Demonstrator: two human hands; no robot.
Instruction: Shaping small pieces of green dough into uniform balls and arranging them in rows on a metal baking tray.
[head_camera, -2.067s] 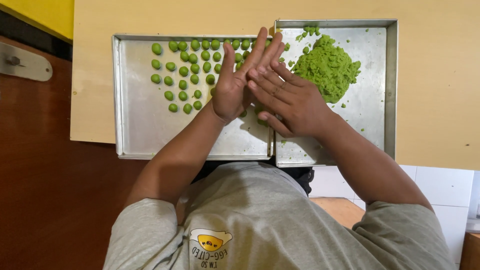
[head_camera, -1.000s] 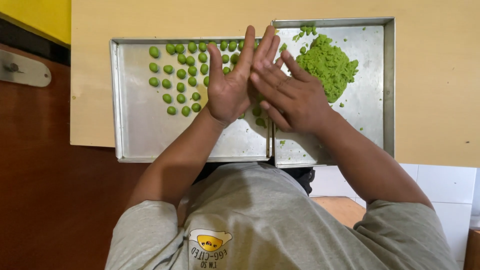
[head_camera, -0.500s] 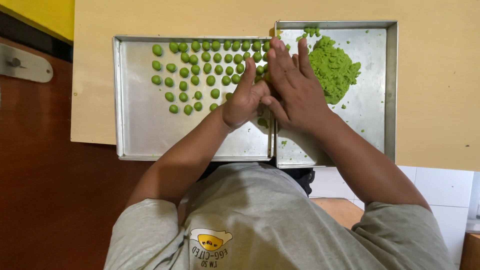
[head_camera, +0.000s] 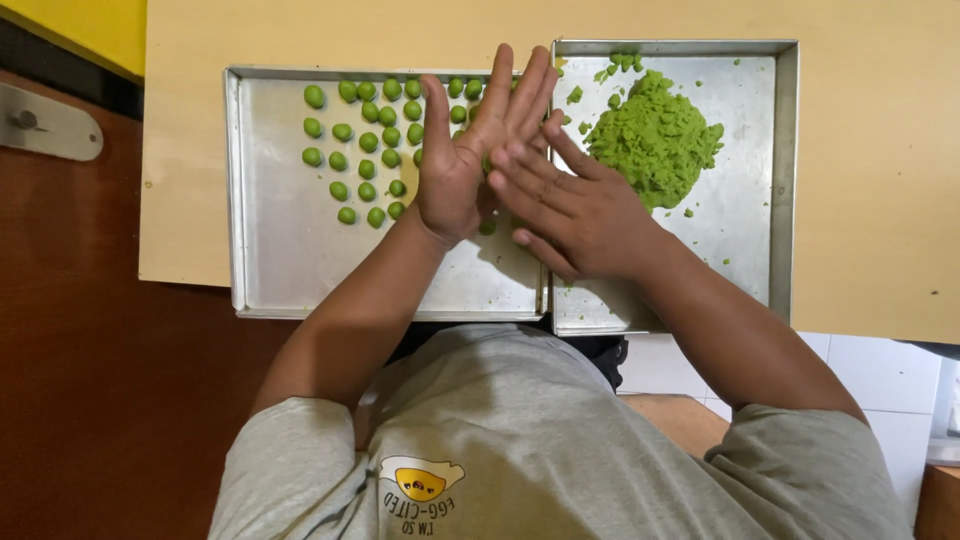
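Observation:
My left hand (head_camera: 455, 165) stands upright with its palm facing right. My right hand (head_camera: 575, 215) lies flat against it, fingers stretched out. A sliver of green dough piece (head_camera: 487, 163) shows between the palms; most of it is hidden. Both hands hover over the seam between two metal trays. The left tray (head_camera: 280, 250) carries several rows of small green dough balls (head_camera: 365, 140). A loose heap of green dough (head_camera: 655, 135) sits in the right tray (head_camera: 745, 230).
Both trays rest on a pale wooden board (head_camera: 880, 200). A dark brown surface (head_camera: 90, 350) with a metal plate (head_camera: 50, 122) lies to the left. One green ball (head_camera: 487, 228) sits just below my hands. White tiles (head_camera: 880, 380) show at lower right.
My palms have kept sliding against each other. The left hand's fingers have risen again above the right hand, which has slipped lower and towards me.

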